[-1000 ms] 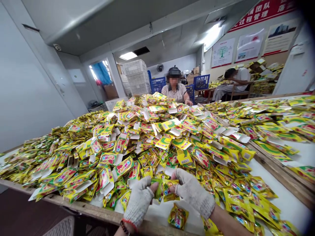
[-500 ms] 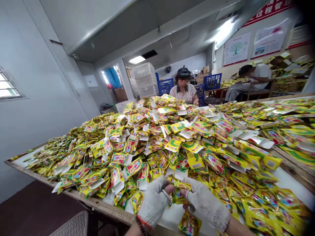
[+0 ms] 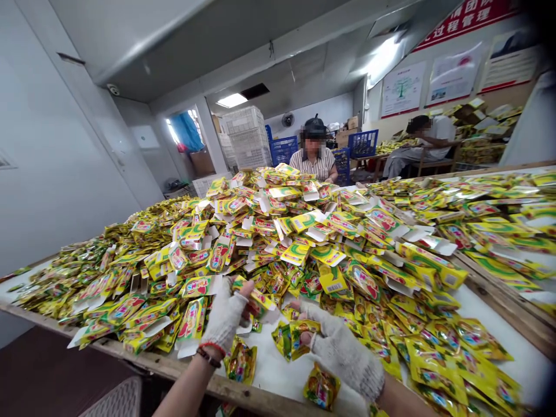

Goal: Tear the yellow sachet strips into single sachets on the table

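Observation:
My left hand (image 3: 228, 315), in a white fingerless glove, grips a small yellow candy box (image 3: 257, 295) with a white flap, held low over the table. To its right, my right hand (image 3: 339, 341), gloved the same way, pinches yellow candy packets (image 3: 296, 337) between thumb and fingers. One loose packet (image 3: 321, 387) lies on the white tabletop below my right hand. Another packet (image 3: 241, 362) rests by my left wrist. Ahead of both hands rises a big heap of yellow boxes (image 3: 295, 255), many with white flaps standing out.
Loose packets (image 3: 434, 370) spread at the right, beside a wooden divider (image 3: 508, 307). A wooden edge (image 3: 247, 397) runs along the table's near side. A co-worker (image 3: 315, 153) sits beyond the heap; another person (image 3: 428, 139) sits farther right. White crates (image 3: 245, 139) are stacked behind.
My left hand has moved left and forward, away from my right hand, and now holds a box. The right hand keeps packets in its fingers. The view has shifted right.

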The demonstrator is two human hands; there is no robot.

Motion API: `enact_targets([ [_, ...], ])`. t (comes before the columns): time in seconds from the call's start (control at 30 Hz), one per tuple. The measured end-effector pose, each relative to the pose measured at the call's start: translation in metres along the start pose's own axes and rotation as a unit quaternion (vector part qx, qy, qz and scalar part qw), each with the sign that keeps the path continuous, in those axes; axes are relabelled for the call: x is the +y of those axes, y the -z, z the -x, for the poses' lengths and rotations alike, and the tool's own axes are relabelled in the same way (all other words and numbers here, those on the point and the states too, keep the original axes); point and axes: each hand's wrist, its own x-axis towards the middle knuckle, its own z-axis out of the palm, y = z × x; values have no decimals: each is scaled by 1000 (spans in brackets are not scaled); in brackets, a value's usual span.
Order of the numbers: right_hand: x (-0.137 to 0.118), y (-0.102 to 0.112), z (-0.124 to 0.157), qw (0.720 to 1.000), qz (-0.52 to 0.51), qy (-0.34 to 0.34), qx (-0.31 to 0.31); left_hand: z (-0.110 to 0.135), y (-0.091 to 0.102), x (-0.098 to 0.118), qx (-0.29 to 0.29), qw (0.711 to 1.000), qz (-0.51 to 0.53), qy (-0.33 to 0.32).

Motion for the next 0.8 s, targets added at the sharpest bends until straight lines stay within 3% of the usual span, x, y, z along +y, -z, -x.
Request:
enact_targets([
  [0.07,1,0,-1,1000,-4,-11,19,14,-24,-7,-42,999,19,26],
  [0.13,4,5,-4,998,-5,-23,59,23,-37,-11,-47,998,9,39],
  [0.2,7,13,-6,997,-15,-30,73,29,-38,-11,-25,999,-31,-11],
  [0.23,8,17,-6,997,-27,-30,66,31,-35,-10,-12,994,-77,-78],
  [0.27,9,20,-6,997,-40,-32,56,32,-32,-7,-5,977,-142,-159],
  [0.33,10,22,-7,997,-60,-39,31,34,-27,-3,-25,907,-291,-302],
  [0.37,10,22,-7,997,-63,-44,23,35,-27,-3,-47,875,-349,-333],
  [0.4,10,22,-7,997,-55,-47,24,35,-28,-5,-70,861,-380,-331],
  [0.5,13,21,-8,997,4,-44,65,35,-38,-18,-68,886,-364,-280],
  [0.6,15,24,-6,991,80,-30,101,38,-48,-34,-40,910,-306,-276],
  [0.8,3,26,3,974,226,20,11,51,-59,-39,-67,902,-288,-315],
])
